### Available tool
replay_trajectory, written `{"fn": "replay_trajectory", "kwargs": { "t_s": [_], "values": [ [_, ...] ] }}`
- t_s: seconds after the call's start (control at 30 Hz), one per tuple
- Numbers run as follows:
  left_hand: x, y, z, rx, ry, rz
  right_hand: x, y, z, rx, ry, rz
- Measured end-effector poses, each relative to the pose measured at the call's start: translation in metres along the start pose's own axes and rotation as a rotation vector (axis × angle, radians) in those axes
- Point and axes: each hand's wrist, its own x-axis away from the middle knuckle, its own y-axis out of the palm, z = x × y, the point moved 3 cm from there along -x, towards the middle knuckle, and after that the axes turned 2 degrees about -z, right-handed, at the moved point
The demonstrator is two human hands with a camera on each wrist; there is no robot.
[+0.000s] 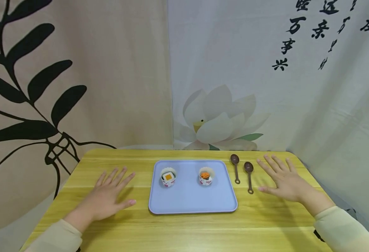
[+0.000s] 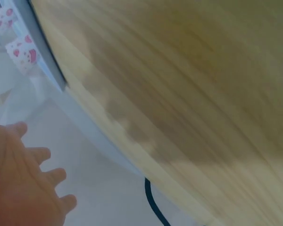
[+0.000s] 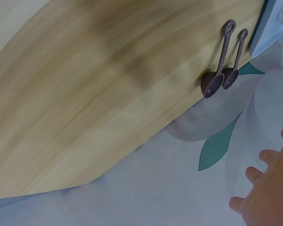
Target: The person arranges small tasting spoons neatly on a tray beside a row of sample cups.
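Observation:
My left hand (image 1: 107,197) hovers over the table left of a blue tray (image 1: 192,206), fingers spread and holding nothing. On the tray stand two small patterned paper cups. The left cup (image 1: 168,182) contains a white piece with an orange-yellow square on top; the right cup (image 1: 205,182) has an orange-topped piece in it. Two brown spoons (image 1: 234,160) lie right of the tray, handles toward me. Nearest to them is my right hand (image 1: 286,183), also spread and touching nothing. Both hands (image 2: 21,181) (image 3: 269,188) appear partly in their wrist views, with fingers extended.
The yellow wood-grain table (image 1: 190,232) has rounded far corners. Behind it hang curtains (image 1: 134,87) printed with dark leaves, a pale lotus and black characters. A dark line (image 2: 153,202) shows beyond the table edge in the left wrist view.

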Motion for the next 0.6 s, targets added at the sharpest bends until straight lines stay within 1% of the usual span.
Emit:
{"fn": "replay_trajectory", "kwargs": {
  "t_s": [0.3, 0.6],
  "values": [
    [-0.001, 0.004, 0.016, 0.055, -0.007, -0.019, -0.003, 0.006, -0.014, -0.025, -0.034, -0.003],
    [-0.003, 0.006, 0.034, 0.082, 0.014, -0.043, -0.005, 0.010, -0.030, -0.065, -0.066, -0.017]
  ]
}}
